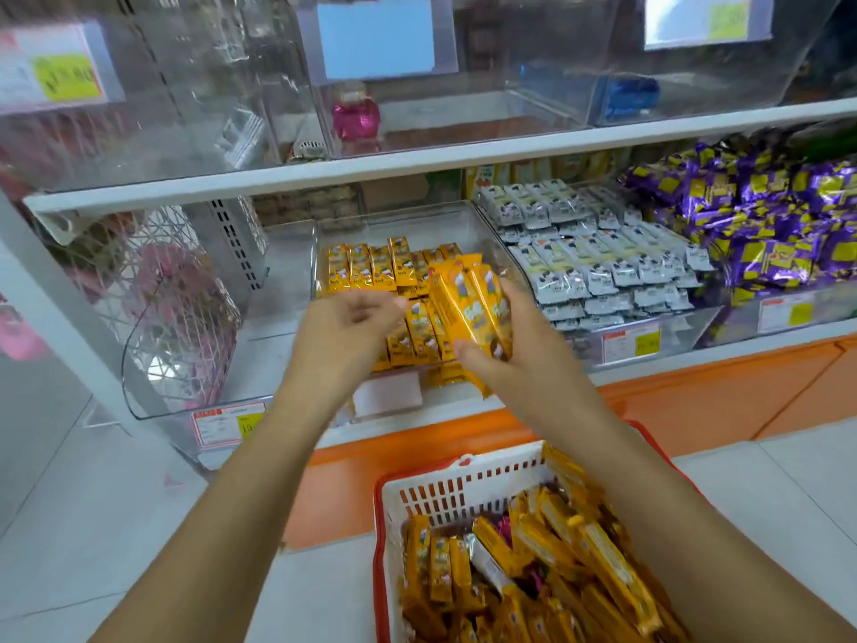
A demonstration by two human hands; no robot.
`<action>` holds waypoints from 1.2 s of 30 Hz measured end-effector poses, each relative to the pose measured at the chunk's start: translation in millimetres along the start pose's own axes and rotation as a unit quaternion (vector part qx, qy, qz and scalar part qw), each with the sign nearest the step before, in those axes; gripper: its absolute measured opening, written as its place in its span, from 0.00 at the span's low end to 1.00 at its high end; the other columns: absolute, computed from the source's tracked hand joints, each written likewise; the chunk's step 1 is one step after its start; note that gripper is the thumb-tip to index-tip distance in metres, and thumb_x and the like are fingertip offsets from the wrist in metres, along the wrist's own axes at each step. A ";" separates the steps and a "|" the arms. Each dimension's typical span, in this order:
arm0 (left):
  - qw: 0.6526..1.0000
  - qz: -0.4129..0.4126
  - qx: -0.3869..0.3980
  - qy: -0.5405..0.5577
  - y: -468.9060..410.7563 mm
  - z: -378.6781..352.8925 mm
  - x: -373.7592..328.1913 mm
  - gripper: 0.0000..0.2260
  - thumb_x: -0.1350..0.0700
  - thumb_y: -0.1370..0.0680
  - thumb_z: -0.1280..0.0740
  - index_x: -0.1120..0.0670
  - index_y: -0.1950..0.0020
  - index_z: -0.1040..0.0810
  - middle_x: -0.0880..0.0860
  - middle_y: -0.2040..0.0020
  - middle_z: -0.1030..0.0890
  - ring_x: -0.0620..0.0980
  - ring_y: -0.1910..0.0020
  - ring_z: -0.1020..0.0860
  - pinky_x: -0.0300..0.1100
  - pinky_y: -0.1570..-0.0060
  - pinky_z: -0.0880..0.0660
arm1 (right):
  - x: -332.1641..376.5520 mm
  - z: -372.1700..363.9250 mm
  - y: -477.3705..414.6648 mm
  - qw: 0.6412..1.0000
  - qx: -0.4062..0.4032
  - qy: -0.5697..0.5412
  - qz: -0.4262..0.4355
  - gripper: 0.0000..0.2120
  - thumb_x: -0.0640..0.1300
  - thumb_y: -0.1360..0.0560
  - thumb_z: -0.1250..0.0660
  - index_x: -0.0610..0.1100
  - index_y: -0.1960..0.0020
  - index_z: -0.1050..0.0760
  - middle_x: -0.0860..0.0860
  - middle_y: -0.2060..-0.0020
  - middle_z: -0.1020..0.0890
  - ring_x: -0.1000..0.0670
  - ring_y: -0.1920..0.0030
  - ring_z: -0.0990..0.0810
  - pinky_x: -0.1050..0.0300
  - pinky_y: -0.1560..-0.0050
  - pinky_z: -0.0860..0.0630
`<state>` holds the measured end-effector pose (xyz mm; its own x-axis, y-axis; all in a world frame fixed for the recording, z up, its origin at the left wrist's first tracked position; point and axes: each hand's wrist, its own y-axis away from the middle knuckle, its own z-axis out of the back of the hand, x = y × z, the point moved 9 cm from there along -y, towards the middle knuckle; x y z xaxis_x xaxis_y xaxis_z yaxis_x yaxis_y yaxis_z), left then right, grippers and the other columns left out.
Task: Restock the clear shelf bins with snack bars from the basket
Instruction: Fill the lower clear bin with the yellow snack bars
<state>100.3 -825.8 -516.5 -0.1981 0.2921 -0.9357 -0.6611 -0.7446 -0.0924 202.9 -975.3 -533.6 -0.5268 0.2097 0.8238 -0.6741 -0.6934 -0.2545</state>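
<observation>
Right hand (508, 364), at centre, grips a bundle of glossy yellow bars (468, 308) over the clear bin (417, 222). Left hand (343, 336), at its 9 o'clock, is loosely curled, holding nothing. Slotted plastic basket (440, 494), 5 o'clock, is cut off below; wrapper print is blurred.

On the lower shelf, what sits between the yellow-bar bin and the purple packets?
In the head view, a clear bin stacked with white-wrapped bars.
</observation>
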 end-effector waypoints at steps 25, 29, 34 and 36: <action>0.925 -0.133 -0.062 -0.349 -44.4 33.1 40.9 0.17 0.62 0.21 0.39 0.60 0.31 0.29 0.61 0.42 0.22 0.60 0.45 0.24 0.40 0.53 0.33 | -14.1 -38.4 -114.5 0.970 -0.063 0.233 0.030 0.11 0.46 0.20 0.43 0.41 0.57 0.27 0.44 0.58 0.24 0.43 0.56 0.24 0.53 0.59 0.28; 0.890 -0.307 0.004 -0.336 23.0 5.6 32.0 0.12 0.56 0.22 0.41 0.59 0.45 0.21 0.55 0.49 0.20 0.53 0.49 0.25 0.41 0.48 0.32 | -26.3 -71.2 -16.6 0.953 0.142 0.266 0.000 0.21 0.46 0.21 0.41 0.43 0.71 0.39 0.47 0.74 0.34 0.46 0.69 0.31 0.54 0.69 0.36; 0.852 -0.254 0.230 -0.397 65.9 -46.1 109.2 0.17 0.48 0.21 0.45 0.49 0.69 0.36 0.49 0.71 0.29 0.52 0.71 0.27 0.41 0.70 0.36 | -87.1 -124.5 43.8 0.878 0.322 0.339 -0.101 0.20 0.49 0.20 0.43 0.44 0.70 0.38 0.49 0.71 0.34 0.50 0.71 0.35 0.58 0.73 0.41; 0.831 -0.150 0.311 -0.436 67.5 -59.1 165.0 0.17 0.49 0.19 0.45 0.51 0.67 0.34 0.54 0.67 0.22 0.54 0.66 0.24 0.45 0.67 0.33 | -125.2 -153.5 69.1 0.853 0.364 0.333 -0.167 0.17 0.49 0.20 0.43 0.44 0.67 0.34 0.49 0.68 0.29 0.51 0.70 0.32 0.59 0.72 0.36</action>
<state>65.7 -863.3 -697.2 -0.2267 0.9345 -0.2743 -0.9680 -0.1849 0.1699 142.8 -943.6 -732.1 -0.7089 0.6569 0.2566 -0.4709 -0.7118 0.5212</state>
